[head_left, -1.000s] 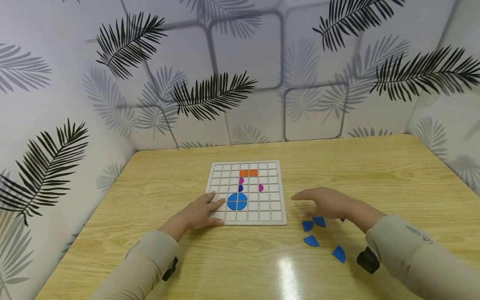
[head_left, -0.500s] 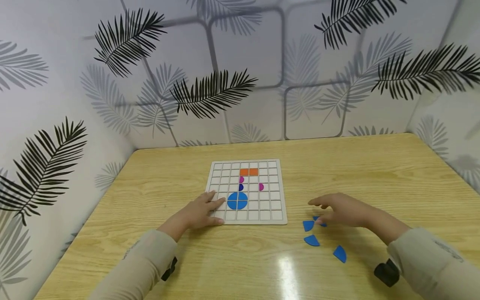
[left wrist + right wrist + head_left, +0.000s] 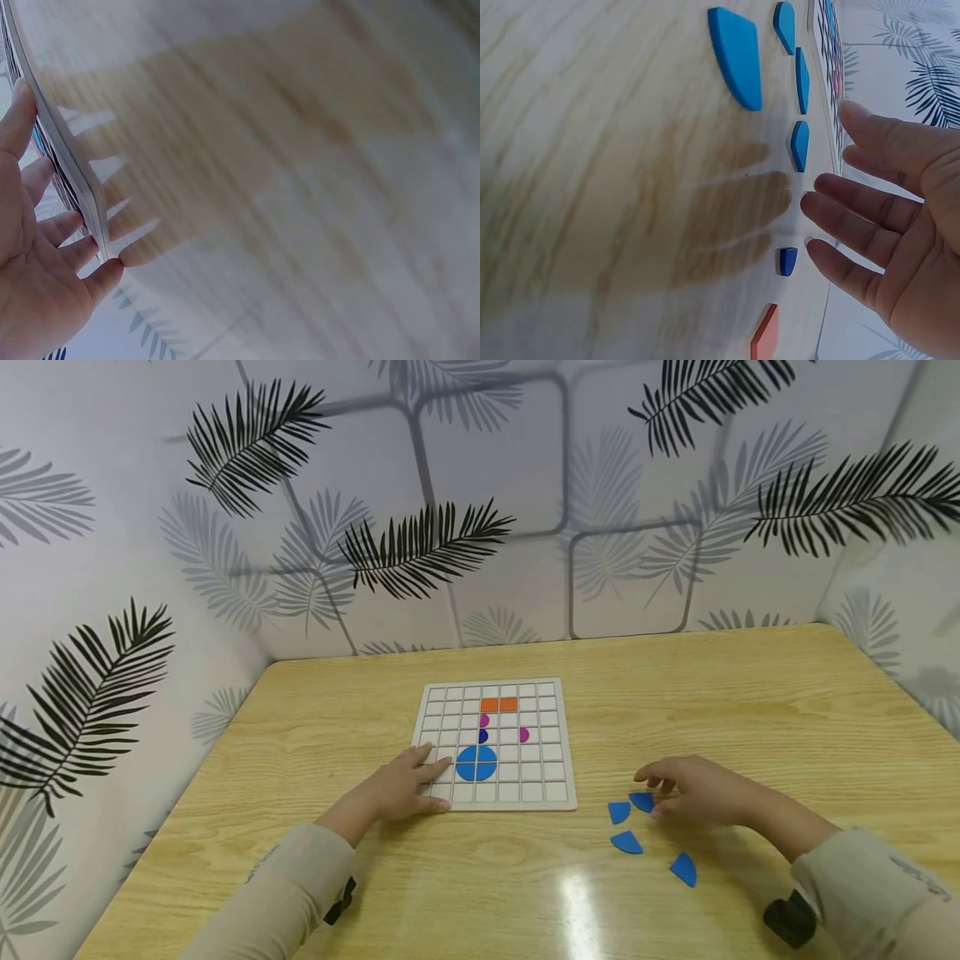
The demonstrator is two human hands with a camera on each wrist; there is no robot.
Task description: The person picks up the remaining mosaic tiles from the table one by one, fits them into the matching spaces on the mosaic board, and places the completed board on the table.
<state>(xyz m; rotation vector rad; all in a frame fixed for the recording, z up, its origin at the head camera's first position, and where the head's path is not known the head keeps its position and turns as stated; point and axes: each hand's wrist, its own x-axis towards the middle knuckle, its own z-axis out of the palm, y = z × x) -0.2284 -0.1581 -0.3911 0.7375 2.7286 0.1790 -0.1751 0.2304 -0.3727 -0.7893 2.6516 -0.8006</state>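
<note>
A white gridded board (image 3: 532,772) lies on the wooden table. My left hand (image 3: 401,787) rests on its lower left corner, fingers spread; the left wrist view shows fingertips along the board's edge. On the grid are a blue circle of quarter pieces (image 3: 467,754), two orange squares (image 3: 498,704), two magenta half-circles (image 3: 524,735) and a dark blue half-circle (image 3: 483,737). My right hand (image 3: 701,789) hovers right of the board with loosely bent fingers, holding nothing. Nearest to it is a loose blue quarter piece (image 3: 642,802), partly hidden by the fingers in the head view.
More blue quarter pieces lie on the table, one left (image 3: 618,812), one nearer the front (image 3: 626,842) and one further right (image 3: 684,868). In the right wrist view, a small dark blue piece (image 3: 787,261) and an orange piece (image 3: 765,334) lie below the fingers. A patterned wall (image 3: 495,585) stands behind.
My right hand has drawn back to the right, away from the board, and come lower beside the loose blue pieces. The left hand stays in place on the board.
</note>
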